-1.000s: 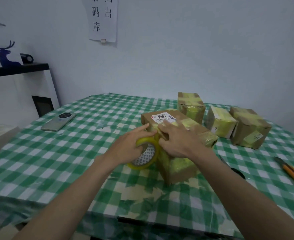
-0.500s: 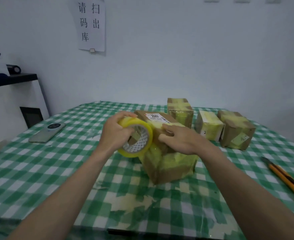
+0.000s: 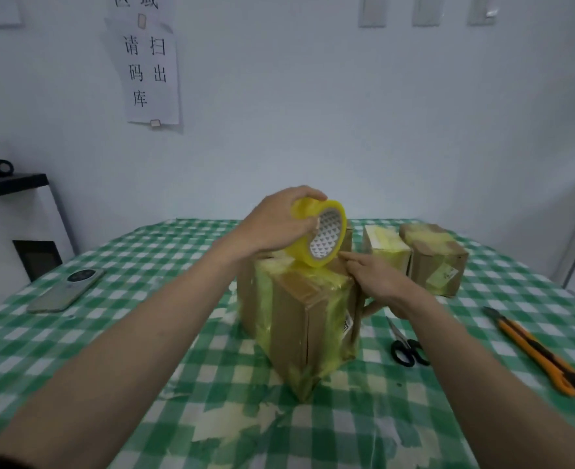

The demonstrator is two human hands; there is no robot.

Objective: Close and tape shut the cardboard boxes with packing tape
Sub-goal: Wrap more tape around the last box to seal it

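the left hand (image 3: 279, 221) held the yellow tape roll (image 3: 320, 236) on top of the big box (image 3: 299, 316) (mid desk (image 3: 144, 333)). the right hand (image 3: 377, 282) pressed the box's top edge, fingers straight.

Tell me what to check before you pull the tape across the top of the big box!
1. Tape roll held firmly: ok, the left hand grips it, fingers curled over its rim.
2. Roll at the box: ok, it meets the top of the big box.
3. Box steadied: ok, the right hand rests against its upper right edge.
4. Box standing flat on the table: ok.
5. Tape end stuck down: cannot tell, the roll hides it.
6. Cutter within reach: ok, the scissors lie just right of the box, and the utility knife lies farther right.
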